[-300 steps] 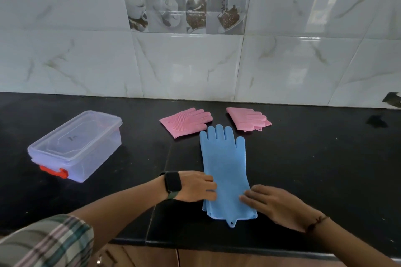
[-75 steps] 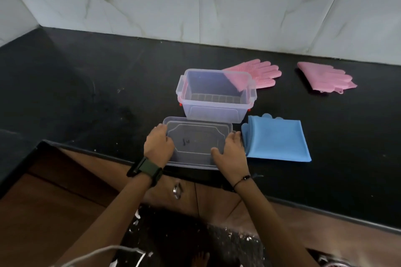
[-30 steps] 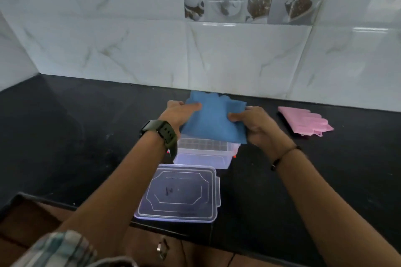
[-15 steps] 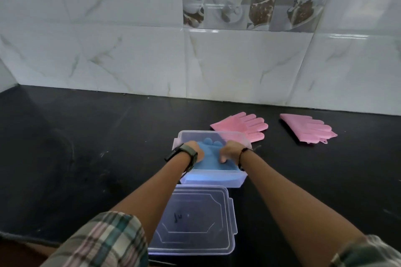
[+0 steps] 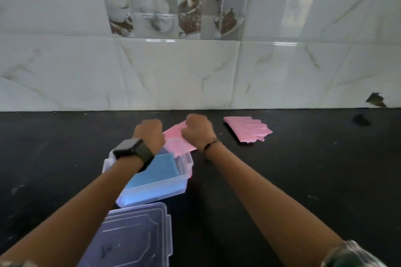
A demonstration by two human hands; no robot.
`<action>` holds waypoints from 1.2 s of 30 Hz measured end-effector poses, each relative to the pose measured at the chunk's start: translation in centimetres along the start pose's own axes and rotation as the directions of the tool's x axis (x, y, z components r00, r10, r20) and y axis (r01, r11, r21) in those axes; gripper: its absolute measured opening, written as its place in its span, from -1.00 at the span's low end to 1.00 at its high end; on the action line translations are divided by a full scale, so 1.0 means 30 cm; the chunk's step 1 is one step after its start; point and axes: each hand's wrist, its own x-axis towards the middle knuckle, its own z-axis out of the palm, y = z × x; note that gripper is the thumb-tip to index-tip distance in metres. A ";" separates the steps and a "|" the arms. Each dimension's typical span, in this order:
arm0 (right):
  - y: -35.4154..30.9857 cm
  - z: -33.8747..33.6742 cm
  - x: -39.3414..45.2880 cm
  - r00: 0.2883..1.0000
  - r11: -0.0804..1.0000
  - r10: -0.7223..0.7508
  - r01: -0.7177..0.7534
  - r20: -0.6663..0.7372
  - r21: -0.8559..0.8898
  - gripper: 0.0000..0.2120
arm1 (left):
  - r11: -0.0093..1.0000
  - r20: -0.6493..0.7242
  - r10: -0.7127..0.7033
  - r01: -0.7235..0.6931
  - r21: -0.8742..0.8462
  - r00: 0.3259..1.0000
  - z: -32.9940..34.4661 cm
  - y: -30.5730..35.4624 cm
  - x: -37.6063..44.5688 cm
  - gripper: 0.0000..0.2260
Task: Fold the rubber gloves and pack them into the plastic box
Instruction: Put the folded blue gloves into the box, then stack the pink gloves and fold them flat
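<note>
The clear plastic box (image 5: 160,188) stands open on the black counter with the folded blue gloves (image 5: 155,172) lying inside it. Just behind the box lies a pink glove (image 5: 179,142). My left hand (image 5: 149,133) and my right hand (image 5: 198,131) are both over that pink glove, fingers curled down onto its far part, which they hide. A second pink glove (image 5: 247,129) lies flat further right, untouched.
The box's clear lid (image 5: 132,238) lies flat at the counter's front edge, just in front of the box. A marble-tiled wall (image 5: 195,71) closes the back of the black counter (image 5: 303,169). A small dark chip (image 5: 376,99) marks the wall at far right.
Both hands have left the blue gloves in the box and reached past it onto the nearer pink glove. The camera view has tilted and shifted.
</note>
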 end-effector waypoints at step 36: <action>0.989 -0.291 0.031 0.851 0.836 0.212 -0.412 0.480 0.361 -0.63 | -0.075 0.555 0.172 0.572 -0.817 0.814 0.547 0.676 0.253 -0.78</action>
